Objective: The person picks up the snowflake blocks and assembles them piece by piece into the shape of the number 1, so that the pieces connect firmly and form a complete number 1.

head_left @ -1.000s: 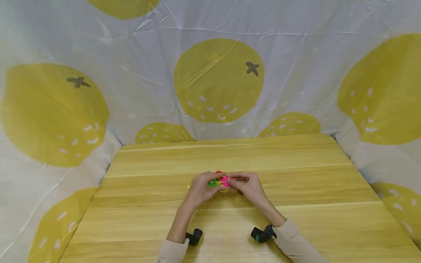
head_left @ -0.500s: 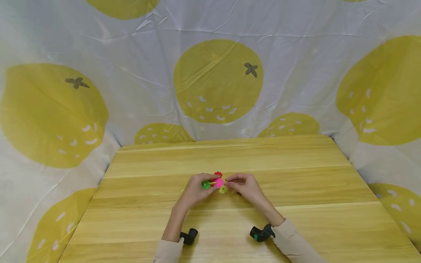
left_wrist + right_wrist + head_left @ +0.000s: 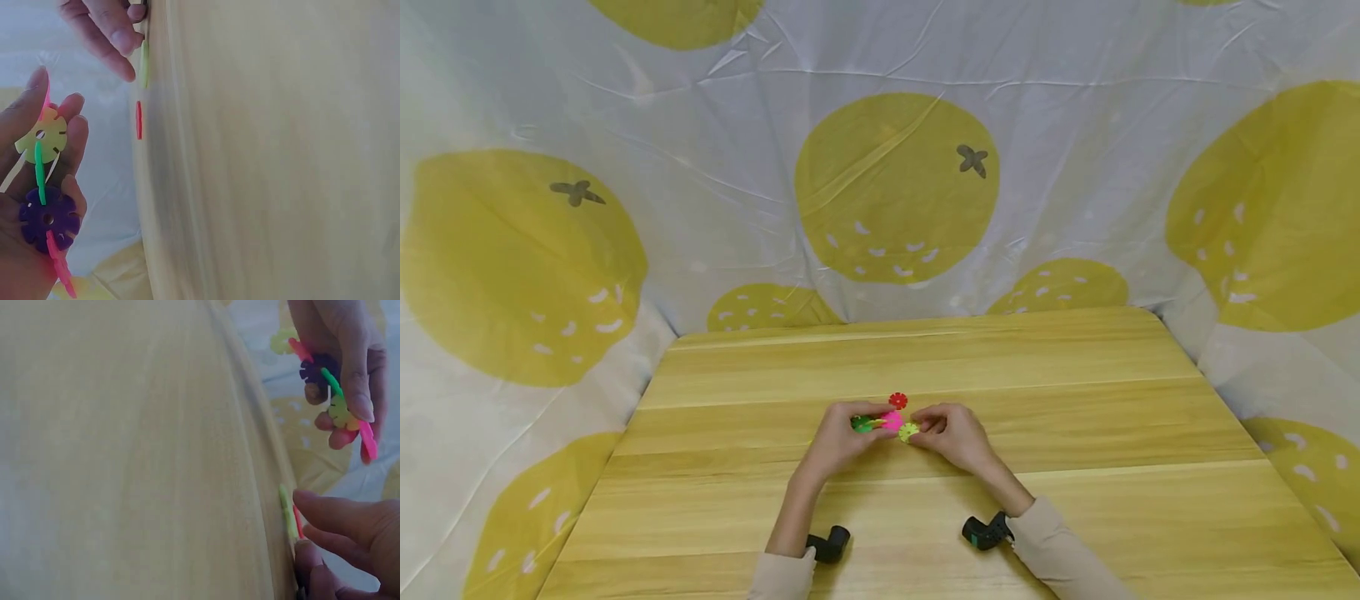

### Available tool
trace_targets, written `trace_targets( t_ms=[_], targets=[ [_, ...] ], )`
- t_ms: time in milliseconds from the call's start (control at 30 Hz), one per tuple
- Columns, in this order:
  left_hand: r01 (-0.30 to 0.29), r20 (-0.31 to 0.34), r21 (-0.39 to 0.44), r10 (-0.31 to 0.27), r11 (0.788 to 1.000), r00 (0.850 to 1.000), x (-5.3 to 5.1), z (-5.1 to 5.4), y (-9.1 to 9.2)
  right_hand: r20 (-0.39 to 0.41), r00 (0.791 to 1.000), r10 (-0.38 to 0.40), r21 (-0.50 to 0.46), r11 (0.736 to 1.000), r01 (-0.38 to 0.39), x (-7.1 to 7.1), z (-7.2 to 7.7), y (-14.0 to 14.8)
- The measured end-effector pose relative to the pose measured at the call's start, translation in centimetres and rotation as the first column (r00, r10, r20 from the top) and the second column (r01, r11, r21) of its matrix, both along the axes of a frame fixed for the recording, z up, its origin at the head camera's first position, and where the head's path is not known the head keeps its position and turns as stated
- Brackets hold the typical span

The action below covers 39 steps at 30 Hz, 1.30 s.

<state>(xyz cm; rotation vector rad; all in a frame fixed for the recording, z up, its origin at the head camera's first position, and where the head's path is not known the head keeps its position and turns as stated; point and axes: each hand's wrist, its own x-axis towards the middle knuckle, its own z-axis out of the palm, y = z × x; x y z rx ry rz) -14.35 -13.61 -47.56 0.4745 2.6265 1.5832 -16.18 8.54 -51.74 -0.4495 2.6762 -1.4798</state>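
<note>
A chain of interlocked plastic snowflake discs lies in my left hand, gripped between thumb and fingers. It has a pink disc at the fingertips, then a yellow disc, a green disc, a purple disc and another pink disc. At the far end hangs one more yellow disc. My right hand is low over the table with thumb and fingers parted, its tips beside a loose yellow-green disc. Just beyond lies a loose red disc.
The wooden table reaches back to a lemon-print cloth. Black wrist cameras stick out below the left wrist and the right wrist. A small dark thing shows partly under my right hand.
My left hand has drawn the chain leftward, away from my right hand, which has let go of the pink disc. The right hand has come down to the yellow-green disc.
</note>
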Motion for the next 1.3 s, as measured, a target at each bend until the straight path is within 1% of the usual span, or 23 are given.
trace_targets(
  t_ms=[33, 100, 200, 333, 433, 600, 767, 867, 933, 1000, 1100, 1300],
  targets=[
    [-0.006, 0.019, 0.012, 0.006, 1.0, 1.0, 0.1, 0.1, -0.1, -0.017, 1.0, -0.011, 0.019, 1.0, 0.011, 0.0, -0.1, -0.1],
    [-0.018, 0.036, 0.015, 0.018, 1.0, 0.999, 0.2, 0.3, -0.2, -0.036, 0.999, -0.031, 0.057, 0.998, 0.033, 0.1, -0.2, -0.3],
    [-0.03, 0.035, -0.003, 0.03, 1.0, 0.999, 0.1, 0.3, -0.4, -0.055, 0.997, -0.046, 0.098, 0.994, 0.051, 0.2, -0.1, -0.6],
    [-0.027, 0.017, -0.026, 0.027, 0.999, 0.999, 0.1, 0.2, -0.6, -0.047, 0.998, -0.042, 0.109, 0.993, 0.047, 0.3, 0.1, -0.6],
    [-0.027, 0.026, -0.025, 0.028, 0.999, 0.999, 0.2, 0.1, -0.7, -0.038, 0.999, -0.02, 0.099, 0.995, 0.023, 0.4, 0.3, -0.3],
    [-0.043, 0.033, -0.03, 0.044, 0.999, 0.998, 0.4, 0.0, -0.5, -0.029, 0.998, 0.053, 0.03, 0.998, -0.052, 0.3, 0.5, 0.7],
    [-0.053, 0.04, -0.031, 0.054, 0.998, 0.998, 0.4, 0.1, -0.2, -0.031, 0.993, 0.117, -0.065, 0.991, -0.119, 0.1, 1.0, 1.6],
    [-0.05, 0.038, -0.025, 0.051, 0.998, 0.998, 0.5, 0.3, -0.1, -0.009, 0.991, 0.137, -0.171, 0.976, -0.136, 0.0, 1.5, 2.1],
    [-0.046, 0.032, -0.025, 0.047, 0.999, 0.998, 0.5, 0.3, 0.0, 0.008, 0.986, 0.167, -0.251, 0.955, -0.16, -0.1, 1.8, 2.3],
    [-0.042, 0.032, -0.019, 0.042, 0.999, 0.999, 0.5, 0.4, 0.0, 0.022, 0.982, 0.185, -0.295, 0.94, -0.171, -0.2, 2.0, 2.4],
    [-0.037, 0.034, -0.009, 0.037, 0.999, 0.999, 0.5, 0.5, 0.2, 0.017, 0.98, 0.199, -0.305, 0.934, -0.184, -0.2, 2.2, 2.5],
    [-0.009, 0.034, 0.008, 0.009, 1.0, 0.999, 0.5, 0.7, 0.4, -0.025, 0.986, 0.167, -0.268, 0.949, -0.168, -0.1, 2.4, 2.3]
  ],
)
